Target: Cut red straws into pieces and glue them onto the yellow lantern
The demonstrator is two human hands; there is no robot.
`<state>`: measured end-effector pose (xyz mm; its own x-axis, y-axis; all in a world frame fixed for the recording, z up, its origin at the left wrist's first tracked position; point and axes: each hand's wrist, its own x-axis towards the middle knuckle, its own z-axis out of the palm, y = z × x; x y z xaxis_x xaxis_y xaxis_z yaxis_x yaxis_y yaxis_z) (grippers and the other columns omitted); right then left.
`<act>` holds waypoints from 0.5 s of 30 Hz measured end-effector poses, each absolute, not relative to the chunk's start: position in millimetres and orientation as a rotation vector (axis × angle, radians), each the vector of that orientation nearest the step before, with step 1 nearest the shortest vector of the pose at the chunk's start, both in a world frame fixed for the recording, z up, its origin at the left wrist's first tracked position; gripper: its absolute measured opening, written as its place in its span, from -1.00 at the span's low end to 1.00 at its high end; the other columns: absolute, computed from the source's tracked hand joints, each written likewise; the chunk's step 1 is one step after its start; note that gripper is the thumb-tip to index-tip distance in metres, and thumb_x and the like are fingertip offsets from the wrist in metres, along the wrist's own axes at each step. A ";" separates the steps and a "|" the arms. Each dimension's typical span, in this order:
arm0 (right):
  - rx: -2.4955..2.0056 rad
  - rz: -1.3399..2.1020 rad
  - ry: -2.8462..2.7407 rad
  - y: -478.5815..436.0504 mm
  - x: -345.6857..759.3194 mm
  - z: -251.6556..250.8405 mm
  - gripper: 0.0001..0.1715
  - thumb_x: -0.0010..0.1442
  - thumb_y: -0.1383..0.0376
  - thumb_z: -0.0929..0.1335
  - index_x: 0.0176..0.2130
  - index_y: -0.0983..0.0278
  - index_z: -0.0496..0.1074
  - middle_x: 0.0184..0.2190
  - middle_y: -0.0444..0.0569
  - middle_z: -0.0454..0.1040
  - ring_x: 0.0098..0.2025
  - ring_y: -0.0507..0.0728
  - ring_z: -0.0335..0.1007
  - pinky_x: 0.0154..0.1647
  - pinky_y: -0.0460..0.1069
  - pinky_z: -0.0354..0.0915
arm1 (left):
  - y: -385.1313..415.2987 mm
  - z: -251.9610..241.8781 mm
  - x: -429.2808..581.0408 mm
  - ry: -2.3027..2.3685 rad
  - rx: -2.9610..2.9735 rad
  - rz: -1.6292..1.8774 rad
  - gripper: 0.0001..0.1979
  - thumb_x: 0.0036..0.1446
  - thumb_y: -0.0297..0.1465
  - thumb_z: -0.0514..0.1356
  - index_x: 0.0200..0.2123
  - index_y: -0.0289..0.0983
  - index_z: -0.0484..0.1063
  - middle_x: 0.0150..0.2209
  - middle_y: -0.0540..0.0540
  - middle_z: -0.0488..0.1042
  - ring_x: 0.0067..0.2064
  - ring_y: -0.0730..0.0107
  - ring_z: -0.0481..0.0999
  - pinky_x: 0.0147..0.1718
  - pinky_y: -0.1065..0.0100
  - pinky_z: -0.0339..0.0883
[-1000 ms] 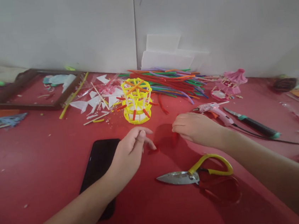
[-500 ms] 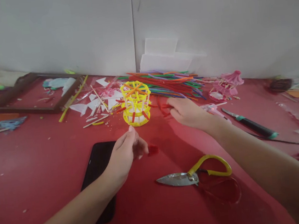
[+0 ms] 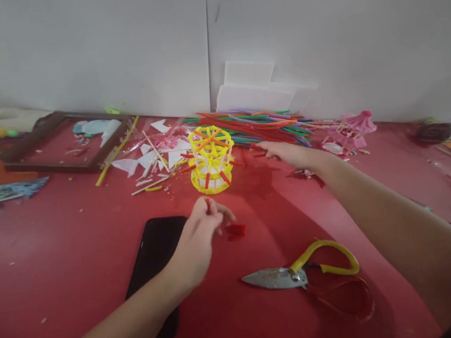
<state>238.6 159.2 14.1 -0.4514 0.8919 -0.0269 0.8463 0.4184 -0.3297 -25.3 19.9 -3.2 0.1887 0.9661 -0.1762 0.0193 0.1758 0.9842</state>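
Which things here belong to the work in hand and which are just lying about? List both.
In hand: left hand pinching a red straw piece; right hand at the straw pile; yellow straw cage; cut red bits.
Lying about: scissors, untouched; phone; wooden frame; pink umbrellas.

Dim, soft, reddish light, faint shadows, overall blur, edges bowed and smeared.

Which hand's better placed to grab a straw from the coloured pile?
Right, likely. The right hand reaches out, fingertips at the edge of the straw pile; the left hand sits back by the phone, pinching a small red piece.
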 end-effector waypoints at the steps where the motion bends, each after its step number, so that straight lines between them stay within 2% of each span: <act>1: -1.579 0.466 -2.510 158.6 242.0 12.4 -0.35 0.22 0.34 0.13 0.27 0.20 0.24 0.05 0.00 0.53 -0.07 0.19 0.50 -0.09 0.05 0.39 | 17.2 -5.6 -25.5 1.166 1.375 0.949 -0.89 0.16 -0.45 0.07 -0.38 -0.19 0.14 -0.21 -0.13 0.53 -0.17 0.28 0.51 -0.16 0.19 0.34; 3: -1.624 0.475 -2.534 156.7 246.3 9.8 -0.25 0.21 0.29 0.19 0.36 0.23 0.09 0.13 0.03 0.48 -0.05 0.19 0.51 -0.12 0.01 0.40 | 12.8 -11.8 -24.6 1.064 1.866 0.914 -0.83 0.13 -0.44 0.17 -0.28 -0.20 0.18 0.05 -0.28 0.45 0.09 0.11 0.42 0.07 0.02 0.24; 5: -1.623 0.394 -2.577 154.7 245.6 8.0 -0.14 0.13 0.31 0.27 0.37 0.29 0.04 0.17 0.09 0.43 0.00 0.21 0.49 -0.08 0.01 0.38 | 11.0 -17.9 -22.2 0.902 2.161 0.845 -0.84 0.16 -0.49 0.15 -0.26 -0.20 0.18 0.14 -0.32 0.41 0.23 0.03 0.32 0.14 -0.03 0.20; 7: -1.567 0.282 -2.653 153.8 240.4 6.7 -0.16 0.08 0.40 0.31 0.33 0.29 0.14 0.19 0.10 0.41 0.07 0.23 0.44 0.01 0.01 0.33 | 11.7 -21.9 -19.4 0.890 2.269 0.743 -0.85 0.18 -0.54 0.10 -0.24 -0.20 0.21 0.07 -0.30 0.48 0.16 0.03 0.40 0.08 -0.01 0.28; 9: -1.485 0.194 -2.752 153.8 232.6 5.7 -0.28 0.07 0.47 0.32 0.23 0.24 0.32 0.13 0.07 0.47 0.09 0.23 0.43 0.03 0.02 0.30 | 13.5 -22.7 -18.1 0.978 2.289 0.647 -0.84 0.18 -0.58 0.03 -0.24 -0.20 0.24 -0.08 -0.25 0.54 0.00 0.08 0.50 -0.04 0.05 0.36; 12: -1.381 0.088 -2.878 154.0 222.3 5.3 -0.48 0.06 0.49 0.37 0.02 0.22 0.50 -0.06 0.06 0.56 -0.01 0.25 0.48 -0.11 0.01 0.33 | 15.6 -19.9 -19.8 1.142 2.297 0.579 -0.81 0.18 -0.60 -0.04 -0.31 -0.21 0.25 -0.26 -0.19 0.53 -0.17 0.13 0.51 -0.17 0.09 0.38; 15: -1.279 0.006 -2.947 149.7 217.8 6.8 -0.65 0.08 0.46 0.39 -0.10 0.26 0.54 -0.12 0.08 0.57 -0.02 0.25 0.46 -0.15 0.02 0.31 | 15.7 -16.3 -22.7 1.301 2.287 0.625 -0.82 0.17 -0.58 -0.06 -0.39 -0.19 0.19 -0.32 -0.20 0.49 -0.21 0.09 0.46 -0.17 0.03 0.34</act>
